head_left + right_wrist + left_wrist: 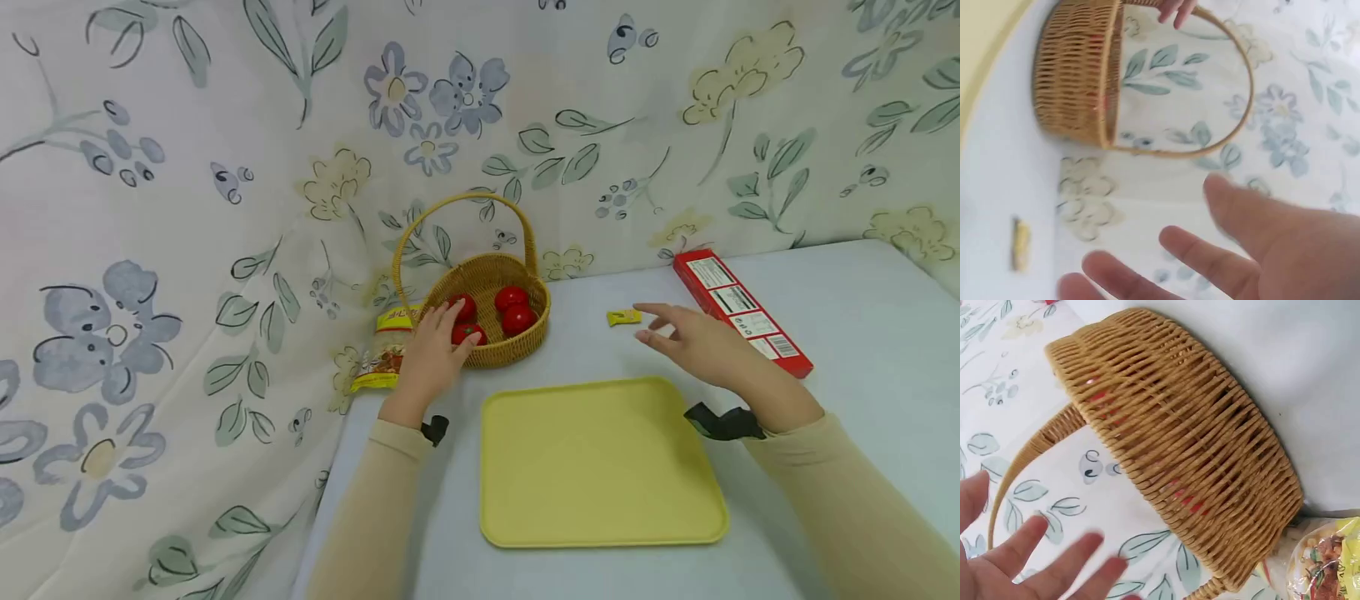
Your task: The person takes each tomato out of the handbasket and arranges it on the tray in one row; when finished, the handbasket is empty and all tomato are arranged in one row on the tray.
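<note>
Several red tomatoes (518,319) lie in a wicker basket (495,357) with a tall arched handle. My left hand (433,350) hovers at the basket's left rim, fingers spread towards the tomatoes and overlapping some of them in the head view. In the left wrist view the fingers (1066,562) look straight and apart, beside the basket's woven side. My right hand (701,342) is held over the table with fingers extended and nothing in them. Just left of its fingertips lies a small yellow packet (624,317), also visible in the right wrist view.
A yellow tray (600,467) lies in front, between my forearms. Behind my right hand is a long red box (742,312) with white labels. A yellow-edged food bag (381,354) sits left of the basket. Floral cloth (225,167) hangs behind and along the left.
</note>
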`<state>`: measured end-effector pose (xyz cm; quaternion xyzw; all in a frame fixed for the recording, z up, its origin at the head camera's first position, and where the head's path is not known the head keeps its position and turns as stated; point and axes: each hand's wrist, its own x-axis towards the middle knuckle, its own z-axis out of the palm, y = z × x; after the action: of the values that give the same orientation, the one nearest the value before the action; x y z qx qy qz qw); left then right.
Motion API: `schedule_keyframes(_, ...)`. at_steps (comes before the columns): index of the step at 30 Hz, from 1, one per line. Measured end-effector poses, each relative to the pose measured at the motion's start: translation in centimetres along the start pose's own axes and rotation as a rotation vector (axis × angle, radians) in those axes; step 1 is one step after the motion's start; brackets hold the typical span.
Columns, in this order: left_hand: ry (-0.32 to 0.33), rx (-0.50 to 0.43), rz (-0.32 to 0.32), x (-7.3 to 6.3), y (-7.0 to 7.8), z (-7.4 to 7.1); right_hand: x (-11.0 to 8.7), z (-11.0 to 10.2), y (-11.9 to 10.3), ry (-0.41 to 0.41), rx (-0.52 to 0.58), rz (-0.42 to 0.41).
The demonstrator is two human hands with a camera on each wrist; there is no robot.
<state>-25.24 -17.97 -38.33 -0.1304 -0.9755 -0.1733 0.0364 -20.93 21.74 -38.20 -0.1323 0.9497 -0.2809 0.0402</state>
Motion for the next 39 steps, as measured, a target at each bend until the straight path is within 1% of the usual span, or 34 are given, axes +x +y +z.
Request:
schedule_keyframes(1,0.002,-0.033,-0.007,0.4,0.0,0.0,-0.2,0.1,0.7,-0.002,0.028,0.010)
schedule_keyframes(3,-0.016,-0.062,-0.029,1.3,-0.1,0.0,-0.7,0.7,2.3,-0.021,0.066,0.025)
schedule_keyframes(5,-0.061,-0.046,-0.052,2.2,-0.3,0.4,-1.3,1.7,4.0,-0.066,0.097,0.047)
schedule_keyframes(7,-0.101,0.006,-0.072,3.0,-0.4,0.8,-1.8,2.8,5.6,-0.126,0.127,0.057)
schedule_keyframes(9,-0.128,0.084,-0.089,3.9,-0.4,1.3,-2.2,3.6,6.8,-0.185,0.179,0.058)
schedule_keyframes(11,-0.151,0.156,-0.122,4.4,-0.6,1.6,-2.4,4.4,7.5,-0.239,0.231,0.048)
schedule_keyframes(13,-0.181,0.207,-0.152,4.8,-0.7,1.8,-2.5,4.9,7.9,-0.277,0.270,0.029)
schedule_keyframes(15,-0.211,0.240,-0.179,5.4,-0.8,2.0,-2.5,5.2,8.1,-0.291,0.290,0.009)
schedule_keyframes(18,-0.258,0.252,-0.214,6.3,-1.0,2.1,-2.4,5.4,8.5,-0.272,0.279,-0.018)
schedule_keyframes(21,-0.282,0.260,-0.237,7.3,-1.1,2.4,-2.4,5.6,8.8,-0.243,0.280,-0.027)
schedule_keyframes(24,-0.287,0.258,-0.257,8.1,-1.2,2.7,-2.4,6.0,9.2,-0.224,0.285,-0.023)
schedule_keyframes(28,-0.273,0.205,-0.244,8.3,-1.6,2.8,-2.5,6.3,9.0,-0.212,0.271,-0.014)
schedule_keyframes(31,-0.241,0.167,-0.220,8.1,-1.4,2.6,-2.5,6.3,9.0,-0.210,0.265,-0.010)
schedule_keyframes(33,-0.182,0.146,-0.209,7.8,-0.8,2.2,-2.5,6.3,9.1,-0.209,0.262,-0.008)
schedule_keyframes(35,-0.101,0.111,-0.182,7.1,-0.1,1.5,-2.6,6.3,9.1,-0.208,0.263,-0.011)
schedule_keyframes(37,-0.018,0.062,-0.141,5.9,1.0,0.6,-2.5,6.2,9.1,-0.207,0.266,-0.016)
schedule_keyframes(39,0.039,0.001,-0.087,4.4,2.2,-0.3,-2.4,6.2,9.1,-0.208,0.265,-0.028)
